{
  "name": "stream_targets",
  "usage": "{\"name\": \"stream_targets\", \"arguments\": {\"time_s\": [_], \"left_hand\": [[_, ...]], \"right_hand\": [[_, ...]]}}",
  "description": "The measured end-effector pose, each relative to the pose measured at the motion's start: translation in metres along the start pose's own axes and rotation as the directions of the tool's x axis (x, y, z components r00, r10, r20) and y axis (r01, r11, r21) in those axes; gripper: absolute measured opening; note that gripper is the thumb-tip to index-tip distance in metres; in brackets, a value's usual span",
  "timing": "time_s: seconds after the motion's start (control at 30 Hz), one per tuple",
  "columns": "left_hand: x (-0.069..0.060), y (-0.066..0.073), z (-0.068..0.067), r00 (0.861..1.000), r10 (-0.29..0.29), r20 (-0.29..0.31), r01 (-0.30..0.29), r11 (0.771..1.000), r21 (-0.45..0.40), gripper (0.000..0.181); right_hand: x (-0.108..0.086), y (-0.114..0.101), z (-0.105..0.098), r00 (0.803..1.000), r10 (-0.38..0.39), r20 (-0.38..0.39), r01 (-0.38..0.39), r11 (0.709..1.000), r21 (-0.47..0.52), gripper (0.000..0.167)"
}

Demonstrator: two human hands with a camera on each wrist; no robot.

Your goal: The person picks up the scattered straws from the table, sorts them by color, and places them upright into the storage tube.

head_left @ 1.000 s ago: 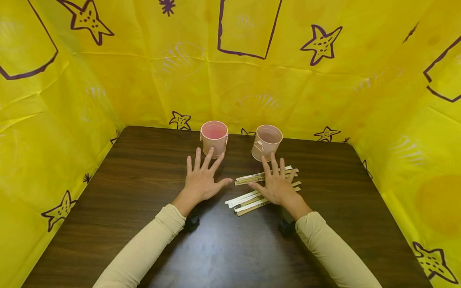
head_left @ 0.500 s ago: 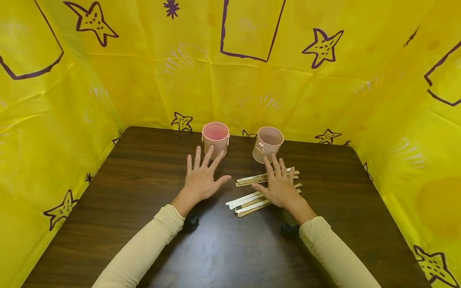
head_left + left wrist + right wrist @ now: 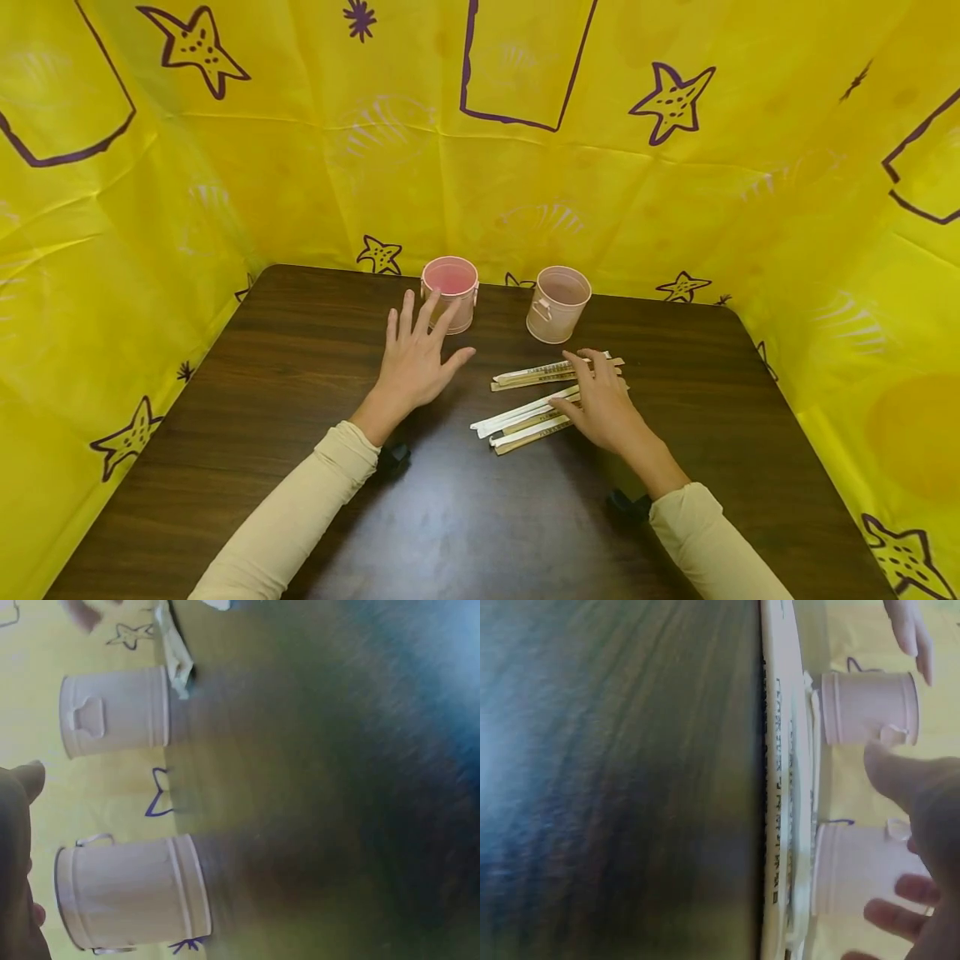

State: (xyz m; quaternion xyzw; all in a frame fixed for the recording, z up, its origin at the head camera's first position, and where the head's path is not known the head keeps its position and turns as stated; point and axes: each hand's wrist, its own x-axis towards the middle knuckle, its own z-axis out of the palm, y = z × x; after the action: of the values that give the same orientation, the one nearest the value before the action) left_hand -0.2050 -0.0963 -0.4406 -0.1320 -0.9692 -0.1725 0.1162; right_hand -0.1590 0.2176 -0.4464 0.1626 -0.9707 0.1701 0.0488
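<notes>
My left hand is held above the table with its fingers spread, nearest the left pink bucket. Its fingertips overlap that bucket in the head view, and it holds nothing. My right hand hovers over several slim paper-wrapped sticks, white and tan with printed lettering. Its fingers are slightly bent, and in the right wrist view a gap shows between the thumb and the wrapped sticks. What the wrappers contain is hidden. A second pink bucket stands upright beyond the right hand.
The dark wooden table carries both buckets near its far edge. A yellow cloth printed with starfish and fish bones hangs around the back and sides. More wrapped sticks form a second group closer to the buckets.
My right hand has drawn back toward the right and its fingers have bent over the wrapped sticks. My left hand has shifted slightly left and forward. Buckets and sticks stay put.
</notes>
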Motion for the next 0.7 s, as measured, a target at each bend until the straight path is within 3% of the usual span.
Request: {"name": "stream_targets", "arguments": {"time_s": [0.17,0.3,0.47,0.7], "left_hand": [[0.009,-0.004,-0.009,1.000,0.005,-0.010,-0.005,1.000,-0.011,0.080],[0.019,-0.006,-0.018,0.999,0.037,-0.018,-0.037,0.999,-0.012,0.080],[0.032,-0.009,-0.026,0.997,0.067,-0.038,-0.068,0.998,-0.017,0.079],[0.042,-0.014,-0.026,0.997,0.054,-0.054,-0.056,0.997,-0.048,0.078]], "right_hand": [[-0.008,0.003,0.001,0.989,-0.116,-0.086,0.114,0.993,-0.026,0.051],[-0.013,0.005,0.004,0.978,-0.185,-0.092,0.185,0.983,0.000,0.032],[-0.019,0.006,0.008,0.980,-0.193,-0.044,0.195,0.979,0.052,0.019],[-0.024,0.007,0.014,0.969,-0.246,-0.028,0.248,0.967,0.059,0.017]]}}
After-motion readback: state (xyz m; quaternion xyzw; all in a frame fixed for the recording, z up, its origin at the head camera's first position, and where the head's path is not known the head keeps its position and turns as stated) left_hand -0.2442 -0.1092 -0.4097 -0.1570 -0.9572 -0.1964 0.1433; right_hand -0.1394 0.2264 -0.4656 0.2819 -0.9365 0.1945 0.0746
